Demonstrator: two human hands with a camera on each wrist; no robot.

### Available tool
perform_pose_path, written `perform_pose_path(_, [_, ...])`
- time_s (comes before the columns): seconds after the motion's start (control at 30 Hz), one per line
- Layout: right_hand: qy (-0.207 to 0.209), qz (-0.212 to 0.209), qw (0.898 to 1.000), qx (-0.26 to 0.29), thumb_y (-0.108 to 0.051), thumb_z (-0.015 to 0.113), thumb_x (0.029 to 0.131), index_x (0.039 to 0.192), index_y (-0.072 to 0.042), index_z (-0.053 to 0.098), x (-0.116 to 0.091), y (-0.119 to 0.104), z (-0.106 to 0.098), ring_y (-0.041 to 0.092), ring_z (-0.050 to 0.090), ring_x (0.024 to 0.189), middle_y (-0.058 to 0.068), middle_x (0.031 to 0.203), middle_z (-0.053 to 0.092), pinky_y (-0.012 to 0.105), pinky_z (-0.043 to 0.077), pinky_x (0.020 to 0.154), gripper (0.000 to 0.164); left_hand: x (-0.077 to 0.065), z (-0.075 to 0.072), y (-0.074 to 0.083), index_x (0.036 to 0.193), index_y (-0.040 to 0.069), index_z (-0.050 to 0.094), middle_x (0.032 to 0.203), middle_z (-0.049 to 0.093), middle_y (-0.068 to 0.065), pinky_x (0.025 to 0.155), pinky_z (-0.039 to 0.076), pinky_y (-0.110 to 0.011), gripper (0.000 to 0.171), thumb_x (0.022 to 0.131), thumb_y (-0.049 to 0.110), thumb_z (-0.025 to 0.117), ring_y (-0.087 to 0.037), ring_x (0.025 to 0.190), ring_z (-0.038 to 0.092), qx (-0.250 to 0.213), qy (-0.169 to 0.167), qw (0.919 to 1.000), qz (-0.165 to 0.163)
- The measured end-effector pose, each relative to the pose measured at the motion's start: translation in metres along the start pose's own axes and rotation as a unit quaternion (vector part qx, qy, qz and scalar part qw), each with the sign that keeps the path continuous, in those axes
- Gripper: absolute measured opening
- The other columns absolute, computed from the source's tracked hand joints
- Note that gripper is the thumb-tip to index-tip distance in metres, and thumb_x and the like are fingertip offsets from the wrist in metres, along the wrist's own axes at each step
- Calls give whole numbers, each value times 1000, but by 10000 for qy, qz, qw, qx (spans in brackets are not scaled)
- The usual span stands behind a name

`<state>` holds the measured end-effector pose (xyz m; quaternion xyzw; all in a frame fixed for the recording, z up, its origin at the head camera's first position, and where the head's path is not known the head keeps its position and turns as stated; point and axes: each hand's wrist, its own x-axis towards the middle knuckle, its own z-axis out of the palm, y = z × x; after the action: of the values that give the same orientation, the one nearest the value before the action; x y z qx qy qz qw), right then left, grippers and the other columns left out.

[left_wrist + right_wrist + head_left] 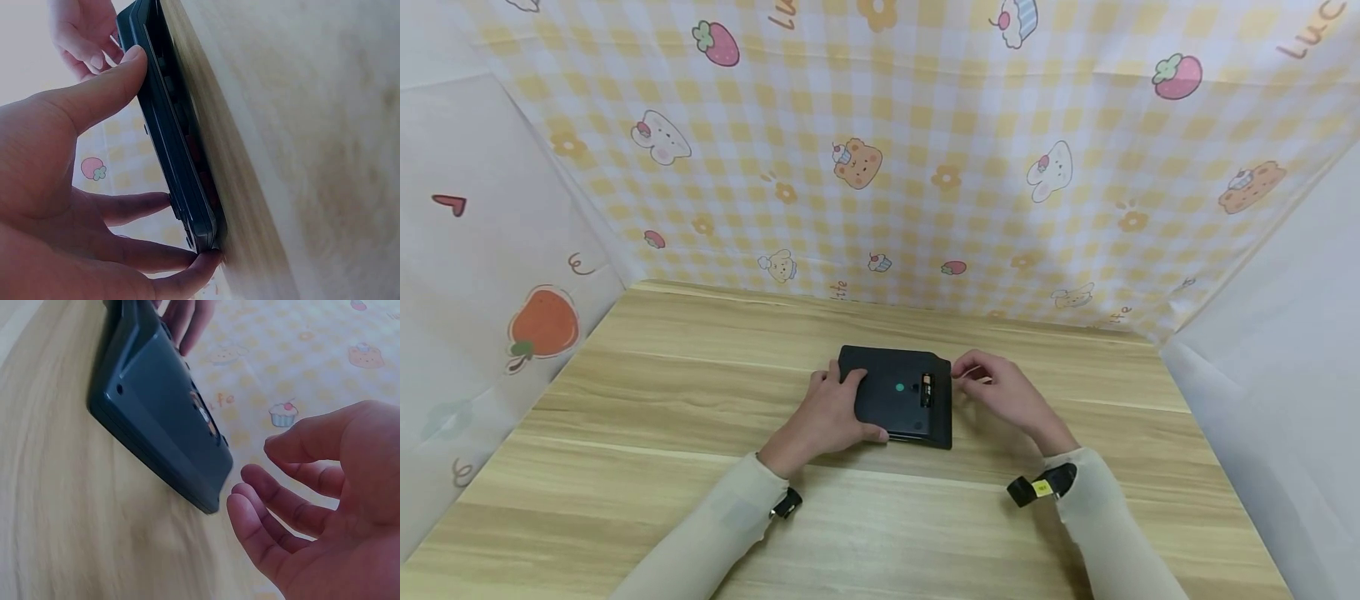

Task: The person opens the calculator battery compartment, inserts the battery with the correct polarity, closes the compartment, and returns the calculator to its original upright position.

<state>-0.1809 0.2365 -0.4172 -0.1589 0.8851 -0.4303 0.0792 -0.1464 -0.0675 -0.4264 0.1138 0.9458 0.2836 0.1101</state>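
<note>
A black calculator [891,412] lies face down on the wooden table, its back turned up; dark and red keys show on its underside in the left wrist view. On the back, an uncovered battery slot holds a battery [927,390] with a copper-coloured end. My left hand [835,415] grips the calculator's left part, the thumb [119,78] on the near edge and fingertips at the left side. Just off the right edge is my right hand [1000,390], its fingers loosely bent and nothing visible in them in the right wrist view.
The wooden table [662,400] carries the calculator and both forearms. A yellow checked cloth [895,225] with cartoon prints hangs behind it. White sheets stand at the left [482,250] and right [1285,317]. Each wrist bears a dark strap.
</note>
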Motion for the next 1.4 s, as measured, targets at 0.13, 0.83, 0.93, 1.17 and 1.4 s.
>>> perform_pose_path(0.13, [45,57,9999,-98,-10,65,109,123,-3,73,-5,3,-9,30,70,116,11,122,75,52,54,98,17,-1,-1,0,164,2,48,170,24,-43,112,48,-61,106,82,49,98,-57,150,36,3,17,10000,30])
perform_pose_path(0.83, [307,534,9974,-366,-10,78,100,126,-1,74,-32,32,-48,30,70,109,15,121,75,39,56,83,28,-2,1,-1,165,4,48,171,22,-42,111,49,-63,107,82,50,98,-56,153,33,-32,33,10000,-2])
perform_pose_path(0.93, [308,543,9973,-377,-9,80,98,128,0,74,-35,36,-51,32,70,112,17,125,74,40,57,85,32,-2,1,-1,164,3,48,171,23,-43,112,48,-63,107,83,50,98,-56,152,34,-32,35,10000,9])
perform_pose_path(1.17, [229,654,9965,-460,-9,83,94,133,1,72,-39,41,-55,39,69,118,20,131,72,44,57,88,42,-2,0,-1,164,3,48,171,23,-42,112,48,-62,107,83,50,98,-56,151,35,-53,35,10000,18])
perform_pose_path(1.4, [183,645,9960,-586,-10,88,91,137,1,70,-39,48,-56,42,68,120,22,132,70,51,58,92,51,-2,0,-1,164,3,48,170,24,-42,112,48,-62,106,83,49,98,-56,151,35,-42,33,10000,39])
